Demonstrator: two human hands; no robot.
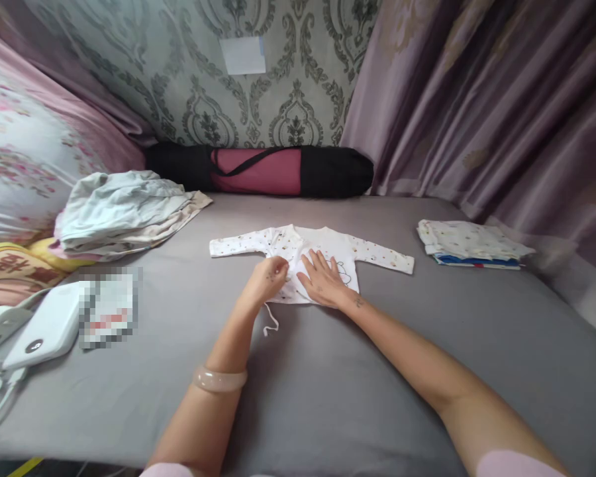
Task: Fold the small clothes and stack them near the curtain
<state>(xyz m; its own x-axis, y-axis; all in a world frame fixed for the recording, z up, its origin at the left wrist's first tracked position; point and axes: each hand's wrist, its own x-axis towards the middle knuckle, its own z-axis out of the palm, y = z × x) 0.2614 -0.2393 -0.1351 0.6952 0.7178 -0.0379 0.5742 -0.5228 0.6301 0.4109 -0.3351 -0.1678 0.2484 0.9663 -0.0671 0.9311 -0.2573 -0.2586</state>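
Note:
A small white baby shirt (328, 240) with tiny coloured prints lies spread on the grey sheet, its sleeves stretched out to both sides. My left hand (267, 278) is closed at the shirt's left front, fingers pinched on the cloth; the exact bit of fabric is hidden. Flat on the middle of the shirt rests my right hand (324, 281), fingers spread, beside a printed animal outline. A thin white tie string (271, 319) trails from the lower left hem onto the sheet.
Folded clothes (471, 240) are stacked at the right. Crumpled pale cloths (124, 205) lie at the left, near a white power bank (49, 324), a power strip (2, 328) and cables. A long black and maroon bag (258, 171) lies against the wall.

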